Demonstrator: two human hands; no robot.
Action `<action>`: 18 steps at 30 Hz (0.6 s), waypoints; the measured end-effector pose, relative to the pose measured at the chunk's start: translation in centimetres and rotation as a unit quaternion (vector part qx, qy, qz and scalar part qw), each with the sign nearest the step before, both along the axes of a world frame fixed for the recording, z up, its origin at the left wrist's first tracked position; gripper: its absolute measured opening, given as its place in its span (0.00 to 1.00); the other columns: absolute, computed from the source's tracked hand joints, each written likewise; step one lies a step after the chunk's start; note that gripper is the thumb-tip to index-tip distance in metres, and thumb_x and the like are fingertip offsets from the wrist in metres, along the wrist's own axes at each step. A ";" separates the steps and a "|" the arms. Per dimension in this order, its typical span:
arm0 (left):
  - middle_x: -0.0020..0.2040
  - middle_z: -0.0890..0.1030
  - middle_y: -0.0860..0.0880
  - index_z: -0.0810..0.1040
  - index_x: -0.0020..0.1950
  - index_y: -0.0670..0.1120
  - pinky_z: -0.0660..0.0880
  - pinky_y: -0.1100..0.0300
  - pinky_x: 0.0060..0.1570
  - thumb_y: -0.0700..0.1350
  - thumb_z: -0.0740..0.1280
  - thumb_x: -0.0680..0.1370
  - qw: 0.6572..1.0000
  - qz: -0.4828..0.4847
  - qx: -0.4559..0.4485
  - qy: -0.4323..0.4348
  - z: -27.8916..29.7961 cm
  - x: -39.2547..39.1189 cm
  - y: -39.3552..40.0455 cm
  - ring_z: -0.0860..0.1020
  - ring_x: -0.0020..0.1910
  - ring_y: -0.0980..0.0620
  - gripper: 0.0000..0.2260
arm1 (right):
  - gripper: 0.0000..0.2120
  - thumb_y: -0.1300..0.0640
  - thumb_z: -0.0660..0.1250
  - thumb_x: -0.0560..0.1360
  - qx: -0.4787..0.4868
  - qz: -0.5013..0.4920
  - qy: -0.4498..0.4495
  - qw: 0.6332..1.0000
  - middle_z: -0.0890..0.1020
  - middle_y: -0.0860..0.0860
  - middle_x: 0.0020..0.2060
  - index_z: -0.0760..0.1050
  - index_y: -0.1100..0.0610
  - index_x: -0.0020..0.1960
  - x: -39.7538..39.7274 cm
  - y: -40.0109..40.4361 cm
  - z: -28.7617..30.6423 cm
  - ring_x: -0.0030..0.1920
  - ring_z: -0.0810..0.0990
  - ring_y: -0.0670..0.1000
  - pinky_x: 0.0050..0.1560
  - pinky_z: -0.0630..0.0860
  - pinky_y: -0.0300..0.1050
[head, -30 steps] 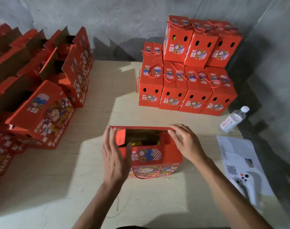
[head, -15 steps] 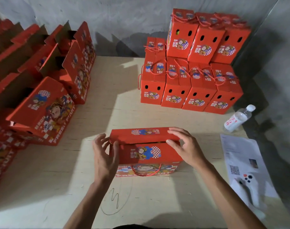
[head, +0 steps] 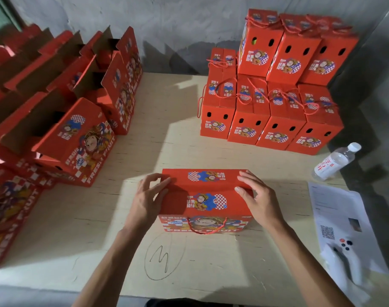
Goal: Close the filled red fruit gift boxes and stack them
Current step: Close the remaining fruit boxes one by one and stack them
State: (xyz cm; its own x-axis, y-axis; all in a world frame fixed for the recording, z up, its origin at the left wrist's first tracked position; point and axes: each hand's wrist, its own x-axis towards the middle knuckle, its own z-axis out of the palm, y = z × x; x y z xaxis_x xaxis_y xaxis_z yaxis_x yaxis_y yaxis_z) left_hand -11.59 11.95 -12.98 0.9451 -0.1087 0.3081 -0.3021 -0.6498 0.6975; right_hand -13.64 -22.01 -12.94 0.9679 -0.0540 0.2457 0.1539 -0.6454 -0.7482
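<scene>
Between both hands [head: 148, 200], closed box [head: 205, 196]

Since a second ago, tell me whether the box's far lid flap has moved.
Yes. The far flap has folded down over the opening, against the near flap, so the fruit no longer shows.

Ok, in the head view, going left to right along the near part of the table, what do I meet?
Open boxes → left hand → box being closed → right hand → printed sheet

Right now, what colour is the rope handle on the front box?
Red: the twisted rope handle hangs on the red cardboard box, clearest in the head view.
</scene>
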 end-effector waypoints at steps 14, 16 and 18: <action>0.44 0.78 0.51 0.87 0.57 0.45 0.73 0.66 0.42 0.37 0.73 0.78 0.993 0.104 -0.052 -0.037 -0.7 -1.4 -1.5 0.75 0.42 0.58 0.09 | 0.09 0.61 0.76 0.74 -0.210 0.133 -0.181 0.951 0.86 0.52 0.55 0.85 0.60 0.54 3.8 15.0 0.2 0.55 0.82 0.56 0.59 0.77 0.52; 0.45 0.78 0.52 0.87 0.57 0.46 0.73 0.67 0.43 0.37 0.72 0.79 0.989 0.121 -0.078 -0.019 -1.0 -1.5 -1.5 0.77 0.44 0.59 0.09 | 0.07 0.62 0.72 0.78 -0.205 0.153 -0.195 0.947 0.85 0.53 0.55 0.84 0.61 0.54 4.2 16.0 -0.3 0.54 0.81 0.56 0.56 0.79 0.52; 0.45 0.78 0.53 0.87 0.57 0.47 0.73 0.68 0.43 0.38 0.72 0.79 0.987 0.123 -0.099 -0.009 -1.4 -1.6 -1.4 0.77 0.45 0.59 0.10 | 0.06 0.64 0.71 0.79 -0.207 0.159 -0.212 0.942 0.85 0.54 0.55 0.84 0.62 0.55 4.2 16.4 -0.8 0.53 0.81 0.55 0.55 0.79 0.52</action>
